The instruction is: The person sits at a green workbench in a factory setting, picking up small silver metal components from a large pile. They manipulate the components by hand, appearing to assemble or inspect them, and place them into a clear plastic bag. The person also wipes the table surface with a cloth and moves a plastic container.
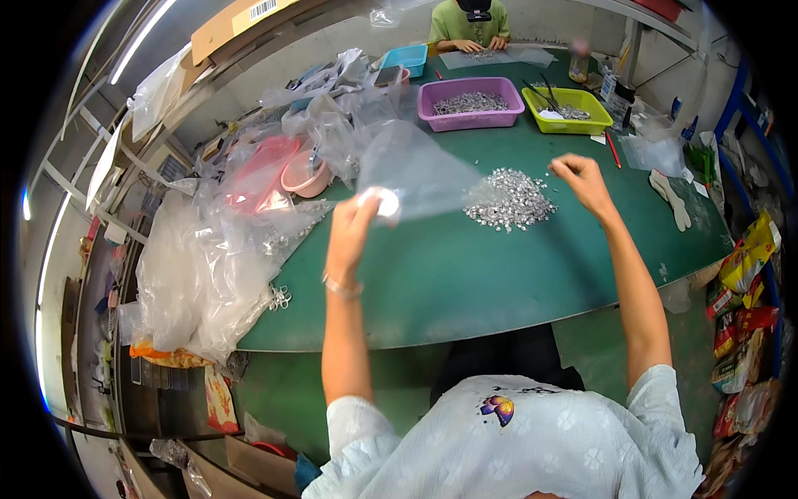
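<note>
Though glare-veiled, left fingers point(360, 209) seemingly pinch bag point(411, 169)

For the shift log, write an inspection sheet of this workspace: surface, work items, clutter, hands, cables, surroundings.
Surface: green tabletop, partly covered.
Job's things: clear plastic bag; pile of small silvery pieces.
Clutter: crumpled plastic heaped at left.
Hands: left hand holds the bag; right hand curled near the pile, contents unclear.
Cables: nothing seen for certain.
Surroundings: co-worker across the tabletop; purple tray and yellow-green tray beyond the pile.
</note>
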A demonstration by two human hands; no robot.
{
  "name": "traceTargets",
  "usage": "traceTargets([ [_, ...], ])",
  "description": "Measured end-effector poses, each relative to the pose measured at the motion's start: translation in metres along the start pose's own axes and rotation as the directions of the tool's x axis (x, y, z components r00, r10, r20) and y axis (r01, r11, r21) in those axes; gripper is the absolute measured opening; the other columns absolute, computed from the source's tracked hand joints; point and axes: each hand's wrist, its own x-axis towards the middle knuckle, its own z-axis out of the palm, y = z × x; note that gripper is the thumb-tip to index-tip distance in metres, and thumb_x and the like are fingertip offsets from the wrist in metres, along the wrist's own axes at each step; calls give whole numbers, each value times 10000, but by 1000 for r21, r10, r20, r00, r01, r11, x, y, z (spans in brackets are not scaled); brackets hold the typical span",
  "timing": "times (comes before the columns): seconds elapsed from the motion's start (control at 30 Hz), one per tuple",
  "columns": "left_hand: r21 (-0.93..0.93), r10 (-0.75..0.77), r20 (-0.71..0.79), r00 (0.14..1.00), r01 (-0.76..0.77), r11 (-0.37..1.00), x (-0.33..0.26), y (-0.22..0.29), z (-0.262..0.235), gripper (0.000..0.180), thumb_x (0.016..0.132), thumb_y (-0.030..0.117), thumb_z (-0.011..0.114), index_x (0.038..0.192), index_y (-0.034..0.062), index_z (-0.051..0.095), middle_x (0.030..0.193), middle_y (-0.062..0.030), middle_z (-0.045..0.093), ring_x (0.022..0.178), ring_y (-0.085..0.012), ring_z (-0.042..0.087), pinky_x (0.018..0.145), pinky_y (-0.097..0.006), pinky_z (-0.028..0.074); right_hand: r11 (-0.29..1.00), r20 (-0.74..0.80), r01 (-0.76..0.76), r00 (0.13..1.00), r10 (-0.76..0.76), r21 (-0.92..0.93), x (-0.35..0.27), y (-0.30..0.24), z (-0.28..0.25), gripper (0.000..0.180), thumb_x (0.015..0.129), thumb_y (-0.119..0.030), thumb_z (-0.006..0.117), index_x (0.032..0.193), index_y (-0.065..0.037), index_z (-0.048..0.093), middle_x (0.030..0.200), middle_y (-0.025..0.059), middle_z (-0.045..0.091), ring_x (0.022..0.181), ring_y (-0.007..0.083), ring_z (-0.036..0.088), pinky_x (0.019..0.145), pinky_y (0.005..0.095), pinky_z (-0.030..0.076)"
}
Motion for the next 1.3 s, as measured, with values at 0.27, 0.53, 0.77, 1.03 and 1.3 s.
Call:
traceTargets([
  [0.27,489,-603,-175,779,600,633,-101,-103,-169,337,797,274,594,645,-27,580,575,23,516,574,-87,431,580,-237,354,852,-268,-159,963,23,-499,-1,178,-24,267,805,-182,601,1017,-19,589,1048,127,589,980,269,546,858,346,414],
  [0.53,905,261,-425,867,407,124,-46,-135,-130,372,767,108,610,1108,-5,514,1174,-213,462,1060,-353,453,912,-418,363,752,-333,-289,938,98,-592,46,263,-38,447,852,-339,522,1189,-45,501,1274,147,462,1208,310,396,997,391,316],
  [0.77,592,-13,174,985,-94,801,111,-168,106,493,808,132,593,1243,-15,413,1343,-226,328,1249,-386,305,1029,-412,269,932,35,-66,996,84,-356,61,222,24,361,883,-236,483,1165,-10,501,1243,172,479,1217,324,389,1029,405,267],
  [1.03,541,-74,497,865,-243,805,148,-222,188,479,860,352,508,1242,68,460,1339,-160,375,1266,-358,294,1036,-497,218,972,346,34,937,50,-232,4,127,69,606,809,-401,574,1285,-66,407,1395,143,284,1301,356,227,1061,451,205],
  [1.3,551,31,549,835,-389,738,86,-160,183,712,649,271,730,1259,83,414,1262,-117,423,1183,-357,351,999,-489,271,947,527,209,848,-50,-246,-19,91,62,514,710,-237,694,1180,-134,512,1344,120,327,1285,376,218,1029,536,206],
])
